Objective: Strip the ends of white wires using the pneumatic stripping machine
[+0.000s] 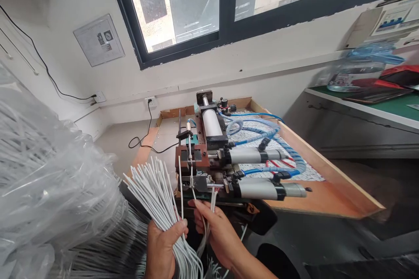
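My left hand (pixel 165 244) is wrapped round a thick bundle of white cables (pixel 156 192), their cut ends fanning up and to the left. One cable stands apart from the bundle, just above my left thumb. In my right hand (pixel 214 231), thumb and fingers pinch a single white cable (pixel 193 192), whose upper end reaches into the jaws of a pneumatic machine (pixel 200 182). A few more white cables pass through the same hand and stick up beside its fingers. Both hands are close together, in front of the machine.
Silver air cylinders (pixel 258 189) and blue air hoses (pixel 271 130) extend to the machine's right, inside a wooden-edged tray (pixel 347 187). Plastic-wrapped cable bundles (pixel 59 183) fill the left side. A green-topped shelf (pixel 393 104) at the right bears a clear plastic jug (pixel 358 72).
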Demonstrator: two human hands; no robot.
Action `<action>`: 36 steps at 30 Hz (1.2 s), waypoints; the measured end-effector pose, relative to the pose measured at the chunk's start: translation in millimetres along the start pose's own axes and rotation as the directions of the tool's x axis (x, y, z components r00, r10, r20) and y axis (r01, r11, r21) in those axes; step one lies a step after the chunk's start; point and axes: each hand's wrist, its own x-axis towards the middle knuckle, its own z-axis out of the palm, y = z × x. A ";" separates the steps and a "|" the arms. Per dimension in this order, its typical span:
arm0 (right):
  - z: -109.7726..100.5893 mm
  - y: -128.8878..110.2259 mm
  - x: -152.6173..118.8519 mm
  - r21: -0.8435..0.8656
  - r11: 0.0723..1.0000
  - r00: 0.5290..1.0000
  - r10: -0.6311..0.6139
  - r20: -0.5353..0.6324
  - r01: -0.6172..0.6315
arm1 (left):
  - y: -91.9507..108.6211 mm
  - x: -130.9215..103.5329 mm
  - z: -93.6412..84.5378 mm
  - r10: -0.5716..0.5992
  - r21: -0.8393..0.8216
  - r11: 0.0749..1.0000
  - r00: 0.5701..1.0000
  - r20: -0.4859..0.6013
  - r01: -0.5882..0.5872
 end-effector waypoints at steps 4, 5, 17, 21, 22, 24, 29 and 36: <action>6.1 -0.8 -1.0 -0.038 0.999 0.991 -0.005 0.131 0.010 | 2.0 -2.1 2.2 0.020 0.018 1.000 0.997 0.075 -0.022; 6.4 0.1 -1.9 -0.056 0.997 0.991 -0.044 0.126 0.051 | 2.3 -2.6 2.6 0.016 0.018 1.000 0.995 0.094 -0.018; -3.3 5.5 -11.9 -0.097 0.995 0.999 -0.032 -0.010 0.031 | -1.7 -2.6 -1.6 -0.142 -0.052 0.988 0.988 0.058 0.145; -0.3 3.4 -7.9 -0.088 0.996 1.000 0.011 0.009 -0.011 | -2.4 -3.1 -2.2 -0.085 -0.033 0.996 0.996 0.039 0.086; 0.9 2.8 -7.5 -0.101 0.995 0.999 0.012 0.044 -0.008 | -2.7 -2.8 -2.4 -0.067 -0.024 0.997 0.997 0.047 0.068; 3.1 1.8 -7.9 -0.146 0.989 0.991 -0.007 0.135 0.027 | -3.2 -2.2 -3.2 -0.053 -0.006 0.999 0.995 0.087 0.053; 2.6 4.4 -13.9 -0.170 0.975 0.989 -0.140 0.036 0.145 | -4.3 -1.4 -6.3 -0.040 -0.014 0.999 0.992 0.121 0.042; -3.5 6.3 -11.8 -0.127 0.990 0.991 -0.070 -0.114 0.055 | -4.0 -2.7 -4.7 -0.140 -0.053 0.989 0.990 0.005 0.140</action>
